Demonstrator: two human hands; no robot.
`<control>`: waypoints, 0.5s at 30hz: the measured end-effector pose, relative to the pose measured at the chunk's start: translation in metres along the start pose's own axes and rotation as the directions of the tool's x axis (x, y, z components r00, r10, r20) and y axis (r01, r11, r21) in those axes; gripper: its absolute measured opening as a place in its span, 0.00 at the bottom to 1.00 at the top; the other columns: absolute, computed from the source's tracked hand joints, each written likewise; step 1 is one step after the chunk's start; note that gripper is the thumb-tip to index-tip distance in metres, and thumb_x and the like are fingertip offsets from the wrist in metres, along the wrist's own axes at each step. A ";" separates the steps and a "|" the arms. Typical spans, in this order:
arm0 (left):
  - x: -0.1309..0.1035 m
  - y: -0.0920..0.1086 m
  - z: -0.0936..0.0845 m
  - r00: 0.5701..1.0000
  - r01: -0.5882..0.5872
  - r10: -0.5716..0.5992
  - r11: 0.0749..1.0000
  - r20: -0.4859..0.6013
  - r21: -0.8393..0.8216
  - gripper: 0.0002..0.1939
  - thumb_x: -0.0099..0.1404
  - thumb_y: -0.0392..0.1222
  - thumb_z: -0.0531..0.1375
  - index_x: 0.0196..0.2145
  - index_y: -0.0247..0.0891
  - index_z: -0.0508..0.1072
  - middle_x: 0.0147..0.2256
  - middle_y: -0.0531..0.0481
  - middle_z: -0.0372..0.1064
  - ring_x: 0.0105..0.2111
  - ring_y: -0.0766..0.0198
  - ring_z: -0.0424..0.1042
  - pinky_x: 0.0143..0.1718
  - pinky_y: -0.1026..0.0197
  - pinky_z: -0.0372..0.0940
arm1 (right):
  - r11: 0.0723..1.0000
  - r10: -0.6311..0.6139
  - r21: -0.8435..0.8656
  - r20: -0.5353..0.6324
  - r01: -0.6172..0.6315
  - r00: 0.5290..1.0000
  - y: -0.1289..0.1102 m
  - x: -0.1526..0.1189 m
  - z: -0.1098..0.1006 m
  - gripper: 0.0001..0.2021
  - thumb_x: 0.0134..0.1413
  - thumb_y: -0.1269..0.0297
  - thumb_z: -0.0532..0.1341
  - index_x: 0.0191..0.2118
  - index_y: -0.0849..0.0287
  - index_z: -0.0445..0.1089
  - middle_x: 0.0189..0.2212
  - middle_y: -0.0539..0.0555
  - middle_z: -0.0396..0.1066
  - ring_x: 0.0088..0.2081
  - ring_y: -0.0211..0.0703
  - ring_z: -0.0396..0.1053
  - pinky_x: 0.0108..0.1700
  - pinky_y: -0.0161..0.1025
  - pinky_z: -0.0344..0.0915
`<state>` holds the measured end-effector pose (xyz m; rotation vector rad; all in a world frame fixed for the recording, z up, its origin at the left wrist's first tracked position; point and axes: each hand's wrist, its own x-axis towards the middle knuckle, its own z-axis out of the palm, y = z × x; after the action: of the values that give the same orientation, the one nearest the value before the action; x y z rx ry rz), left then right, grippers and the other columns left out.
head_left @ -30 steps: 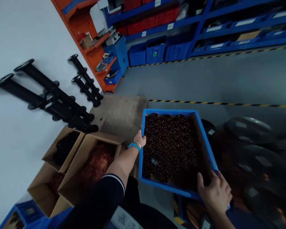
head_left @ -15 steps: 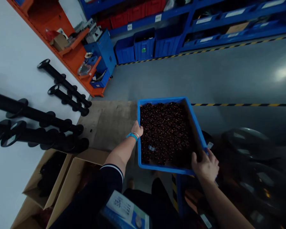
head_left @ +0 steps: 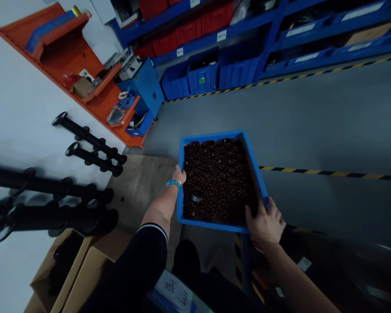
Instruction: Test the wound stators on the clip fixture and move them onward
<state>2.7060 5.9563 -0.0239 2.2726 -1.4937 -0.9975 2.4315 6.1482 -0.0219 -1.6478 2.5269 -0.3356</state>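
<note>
Out in front of me I carry a blue plastic bin (head_left: 200, 224) between both hands. A layer of many small dark parts with shiny, coppery tips (head_left: 218, 178) fills it; their exact kind is too small to make out. One small pale piece (head_left: 196, 198) lies on top of them. My left hand (head_left: 180, 174) grips the bin's left wall, a blue band at its wrist. Around the near right corner my right hand (head_left: 266, 221) is closed, thumb inside the rim and fingers over the outer side.
Cardboard boxes (head_left: 81, 274) stand at lower left, below black spiral-flanged shafts (head_left: 91, 139) along the wall. An orange rack (head_left: 81, 61) and a blue cabinet (head_left: 148, 87) are farther off. Blue shelving (head_left: 237, 28) runs across the back. Yellow-black tape (head_left: 313, 172) marks the floor.
The bin, held in both hands, sits slightly further left in view. The camera has shifted, so the shelves and rack appear lower, and the dark round items at right have mostly left view.
</note>
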 end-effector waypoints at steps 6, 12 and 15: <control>0.069 0.053 0.023 0.999 -0.024 0.018 0.984 -0.036 -0.178 0.28 0.63 0.34 0.53 0.61 0.33 0.58 0.55 0.38 0.69 0.56 0.55 0.69 0.60 0.57 0.59 | 1.000 0.004 0.014 -0.024 -0.004 1.000 0.014 0.113 0.013 0.30 0.62 0.47 0.50 0.58 0.65 0.67 0.62 0.65 0.55 0.54 0.62 0.61 0.49 0.55 0.64; 0.112 0.097 0.061 0.997 -0.068 0.056 0.939 -0.046 -0.338 0.27 0.62 0.33 0.55 0.60 0.33 0.59 0.57 0.37 0.66 0.59 0.56 0.65 0.63 0.58 0.55 | 0.998 0.048 -0.040 0.072 -0.046 0.996 0.044 0.238 0.019 0.27 0.60 0.46 0.51 0.58 0.56 0.67 0.59 0.59 0.61 0.54 0.57 0.64 0.49 0.49 0.65; 0.134 0.109 0.069 0.995 -0.075 0.092 0.925 0.028 -0.373 0.26 0.60 0.36 0.60 0.56 0.34 0.63 0.54 0.37 0.69 0.56 0.55 0.69 0.61 0.57 0.58 | 0.994 0.062 -0.096 0.160 -0.047 0.985 0.051 0.296 0.010 0.26 0.62 0.48 0.51 0.59 0.57 0.64 0.62 0.59 0.58 0.56 0.55 0.63 0.50 0.47 0.62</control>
<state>2.6159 5.8003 -0.0705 1.9161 -1.2750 -1.1975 2.2681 5.8959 -0.0350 -1.5631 2.4938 -0.0768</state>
